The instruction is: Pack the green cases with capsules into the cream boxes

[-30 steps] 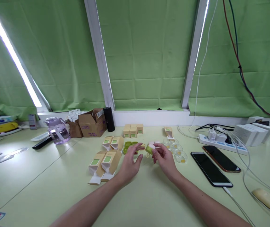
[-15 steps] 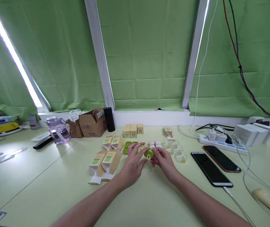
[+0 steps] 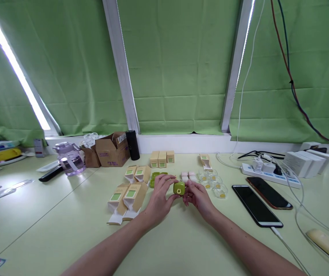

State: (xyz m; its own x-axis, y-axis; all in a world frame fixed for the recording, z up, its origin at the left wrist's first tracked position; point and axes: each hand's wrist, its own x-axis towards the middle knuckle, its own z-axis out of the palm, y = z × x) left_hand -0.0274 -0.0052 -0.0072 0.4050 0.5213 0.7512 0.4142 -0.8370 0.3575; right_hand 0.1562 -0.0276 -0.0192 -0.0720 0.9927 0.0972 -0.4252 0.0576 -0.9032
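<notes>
A small green case (image 3: 179, 188) with a pale ring-shaped mark or loop on its front is held up between my two hands. My left hand (image 3: 161, 197) grips its left side, thumb below and fingers over the top. At its right edge, the fingertips of my right hand (image 3: 199, 197) are closed on it. Behind my left hand, more green cases (image 3: 154, 177) are partly hidden. Pale pink-white blocks (image 3: 189, 176) lie just beyond my right hand, and clear plastic cups with yellow centres (image 3: 220, 191) stand to their right.
Opened cream cartons (image 3: 134, 194) lie left of my hands. Closed cream boxes (image 3: 162, 159) stand at the back, with one opened carton (image 3: 205, 161) farther right. Two phones (image 3: 257, 206), a power strip (image 3: 270, 174) and loose cables are on the right. A purple jug (image 3: 70, 158) and cardboard box (image 3: 113, 150) stand left.
The green case has been turned in my hands: it showed a rounded side with a hanging loop, and now shows a squarer face. Both hands stay almost in place.
</notes>
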